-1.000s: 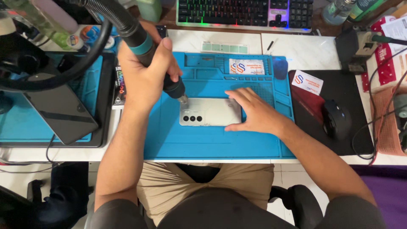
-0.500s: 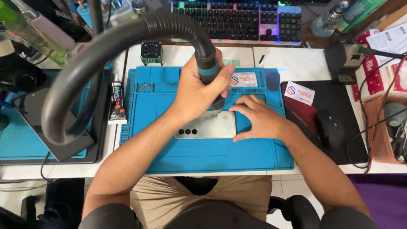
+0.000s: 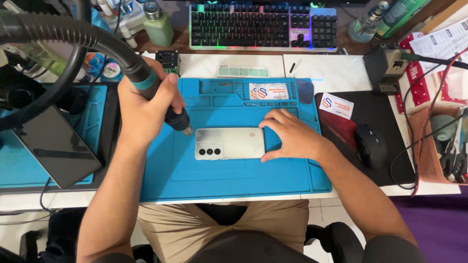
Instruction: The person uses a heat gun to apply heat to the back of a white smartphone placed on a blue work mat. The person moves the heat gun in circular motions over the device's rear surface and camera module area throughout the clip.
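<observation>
The silver phone (image 3: 229, 143) lies face down and flat on the blue work mat (image 3: 234, 180), and everything centres on it: it sits just below and beside the nozzle tip of the hot-air wand (image 3: 163, 104), with its camera end right under that tip, and its far end pinned by the other hand. It is a pale, reflective slab, long side running across the mat, three dark camera lenses in a row at the end nearest the wand, a thin line visible across its back near the lower edge. The left hand (image 3: 144, 109) is wrapped tight around the wand's dark handle, fingers fully closed on it, the thick black hose (image 3: 63, 36) curving away up and over from the wrist; the metal tip points down at the phone's top corner, very close, though whether it touches I cannot tell. The right hand (image 3: 292, 139) lies spread and open, holding nothing, fingers and thumb pressing against the phone's opposite end. Beyond that hand, a black mouse (image 3: 369, 146) rests on a dark pad; above both hands sits a backlit keyboard (image 3: 263, 24).
</observation>
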